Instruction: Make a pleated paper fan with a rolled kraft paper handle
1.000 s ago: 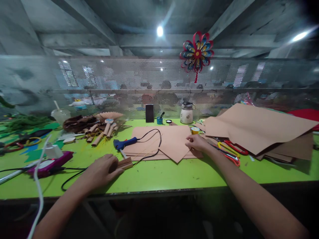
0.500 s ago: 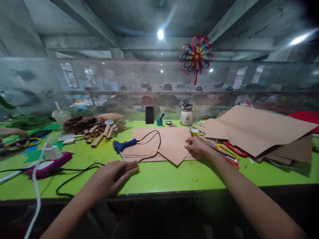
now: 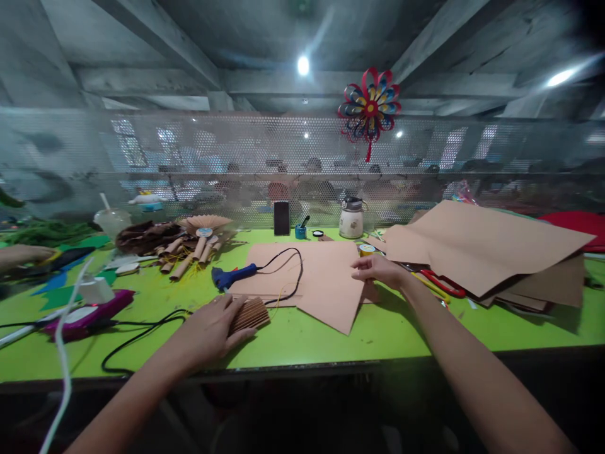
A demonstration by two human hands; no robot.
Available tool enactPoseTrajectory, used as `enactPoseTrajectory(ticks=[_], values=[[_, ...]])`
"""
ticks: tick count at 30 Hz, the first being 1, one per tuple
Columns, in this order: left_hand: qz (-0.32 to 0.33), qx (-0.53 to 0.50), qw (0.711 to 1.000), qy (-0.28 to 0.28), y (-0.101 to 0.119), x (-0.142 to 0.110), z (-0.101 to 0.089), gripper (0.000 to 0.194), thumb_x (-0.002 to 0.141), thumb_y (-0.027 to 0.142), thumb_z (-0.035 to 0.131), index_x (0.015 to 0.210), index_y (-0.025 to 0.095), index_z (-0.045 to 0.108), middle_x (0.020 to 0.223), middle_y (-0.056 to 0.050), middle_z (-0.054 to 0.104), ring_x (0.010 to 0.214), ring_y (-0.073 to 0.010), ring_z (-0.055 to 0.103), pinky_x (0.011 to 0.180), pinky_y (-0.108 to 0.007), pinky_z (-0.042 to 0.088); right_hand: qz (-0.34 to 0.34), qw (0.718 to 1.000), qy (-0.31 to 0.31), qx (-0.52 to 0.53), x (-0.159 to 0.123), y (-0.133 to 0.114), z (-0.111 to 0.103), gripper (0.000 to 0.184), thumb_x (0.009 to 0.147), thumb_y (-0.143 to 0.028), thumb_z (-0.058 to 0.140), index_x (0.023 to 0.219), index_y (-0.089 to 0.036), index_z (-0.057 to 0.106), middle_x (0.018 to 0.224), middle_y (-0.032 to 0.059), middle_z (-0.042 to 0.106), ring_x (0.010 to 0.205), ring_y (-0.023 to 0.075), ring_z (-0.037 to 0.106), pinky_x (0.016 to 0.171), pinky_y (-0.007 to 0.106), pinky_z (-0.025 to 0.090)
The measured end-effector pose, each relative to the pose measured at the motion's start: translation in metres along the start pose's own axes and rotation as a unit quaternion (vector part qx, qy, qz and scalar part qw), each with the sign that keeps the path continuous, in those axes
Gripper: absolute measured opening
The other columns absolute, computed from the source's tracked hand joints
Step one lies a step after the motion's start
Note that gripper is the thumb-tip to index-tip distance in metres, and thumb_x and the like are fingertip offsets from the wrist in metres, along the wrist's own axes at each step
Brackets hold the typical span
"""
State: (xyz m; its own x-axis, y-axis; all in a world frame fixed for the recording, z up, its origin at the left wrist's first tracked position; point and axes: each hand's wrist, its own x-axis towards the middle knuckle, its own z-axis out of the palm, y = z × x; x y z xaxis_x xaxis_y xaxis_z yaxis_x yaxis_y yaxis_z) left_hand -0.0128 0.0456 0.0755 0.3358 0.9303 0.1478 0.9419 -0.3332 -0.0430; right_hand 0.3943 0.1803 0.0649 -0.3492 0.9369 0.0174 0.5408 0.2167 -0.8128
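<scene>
Tan sheet (image 3: 328, 293) shifted nearer, pleated paper (image 3: 255, 314) spread wider, fan label (image 3: 204, 232) unreadable

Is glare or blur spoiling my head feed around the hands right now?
Head view: mostly not; the ceiling lamp flares in a diagonal streak; shapes behind the perforated screen look indistinct; below the table, detail sinks into darkness; left hand, right hand and pleated paper are readable.

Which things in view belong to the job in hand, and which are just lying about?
Judging by where the hands are, in the job:
pleated paper, in the left hand
brown sheet, at the right hand
glue gun, probably, lying close by

Apparently just about:
phone
bottle
cup with a straw
flower ornament, hanging
</scene>
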Motion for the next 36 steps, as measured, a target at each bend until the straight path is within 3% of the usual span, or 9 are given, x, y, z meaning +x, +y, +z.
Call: enactPoseTrajectory(ticks=[5,11,15,18,22,26,31,36], values=[[0.012,0.020,1.000,0.002,-0.002,0.002,0.003,0.051,0.096,0.052,0.037,0.118,0.013,0.062,0.114,-0.018,0.061,0.101,-0.0320,0.060,0.089,-0.043,0.046,0.024,0.998,-0.049,0.015,0.002,0.003,-0.003,0.038,0.066,-0.028,0.080,0.098,-0.010,0.073,0.059,-0.0009,0.062,0.050,0.0100,0.051,0.048,0.021,0.038],[0.029,0.049,0.997,0.045,0.006,0.002,0.012,0.040,0.096,0.047,0.040,0.101,0.016,0.064,0.101,-0.014,0.059,0.090,-0.0293,0.058,0.081,-0.042,0.045,0.028,0.999,-0.027,0.016,0.004,0.004,0.000,0.028,0.067,-0.018,0.077,0.094,-0.009,0.073,0.055,-0.0018,0.061,0.049,0.0098,0.050,0.046,0.021,0.035],[0.035,0.009,0.996,0.080,0.012,0.005,0.018,0.039,0.098,0.042,0.035,0.086,0.018,0.062,0.092,-0.011,0.057,0.084,-0.0258,0.057,0.078,-0.038,0.044,0.019,0.998,-0.010,0.051,0.003,0.003,-0.002,0.034,0.068,-0.014,0.074,0.101,-0.009,0.071,0.056,-0.0036,0.059,0.051,0.0094,0.051,0.049,0.021,0.037],[0.013,-0.045,0.995,0.092,0.012,0.009,0.016,0.041,0.097,0.048,0.035,0.081,0.019,0.059,0.089,-0.009,0.058,0.079,-0.0241,0.058,0.073,-0.035,0.044,0.002,0.995,-0.003,0.097,0.003,0.003,-0.004,0.037,0.066,-0.013,0.076,0.102,-0.010,0.071,0.058,-0.0059,0.055,0.054,0.0081,0.049,0.051,0.020,0.037],[-0.040,-0.129,0.986,0.102,0.001,0.020,-0.002,0.042,0.091,0.055,0.040,0.084,0.020,0.061,0.083,-0.007,0.065,0.073,-0.0228,0.061,0.065,-0.030,0.043,-0.028,0.984,-0.006,0.177,0.001,0.002,-0.007,0.041,0.063,-0.022,0.083,0.100,-0.009,0.070,0.061,-0.0055,0.055,0.056,0.0082,0.052,0.054,0.022,0.041],[-0.072,-0.184,0.965,0.171,-0.002,0.038,-0.034,0.048,0.081,0.063,0.048,0.088,0.019,0.067,0.080,-0.006,0.070,0.069,-0.0216,0.062,0.062,-0.028,0.043,-0.061,0.963,-0.032,0.261,-0.004,-0.003,-0.010,0.052,0.060,-0.034,0.088,0.103,-0.010,0.069,0.070,-0.0009,0.063,0.060,0.0099,0.058,0.059,0.025,0.048],[-0.067,-0.271,0.928,0.249,0.017,0.071,-0.071,0.048,0.080,0.064,0.055,0.095,0.020,0.068,0.084,-0.004,0.073,0.078,-0.0224,0.066,0.070,-0.028,0.047,-0.087,0.943,-0.076,0.311,-0.009,-0.013,-0.005,0.056,0.057,-0.044,0.089,0.101,-0.015,0.071,0.079,-0.0005,0.066,0.057,0.0069,0.057,0.058,0.023,0.050],[-0.025,-0.424,0.876,0.228,0.044,0.109,-0.085,0.054,0.075,0.067,0.062,0.094,0.017,0.063,0.074,-0.004,0.069,0.073,-0.0218,0.067,0.067,-0.030,0.050,-0.068,0.945,-0.167,0.273,-0.011,-0.023,0.022,0.053,0.052,-0.041,0.091,0.094,-0.013,0.074,0.073,0.0013,0.068,0.059,0.0104,0.060,0.059,0.025,0.051]])
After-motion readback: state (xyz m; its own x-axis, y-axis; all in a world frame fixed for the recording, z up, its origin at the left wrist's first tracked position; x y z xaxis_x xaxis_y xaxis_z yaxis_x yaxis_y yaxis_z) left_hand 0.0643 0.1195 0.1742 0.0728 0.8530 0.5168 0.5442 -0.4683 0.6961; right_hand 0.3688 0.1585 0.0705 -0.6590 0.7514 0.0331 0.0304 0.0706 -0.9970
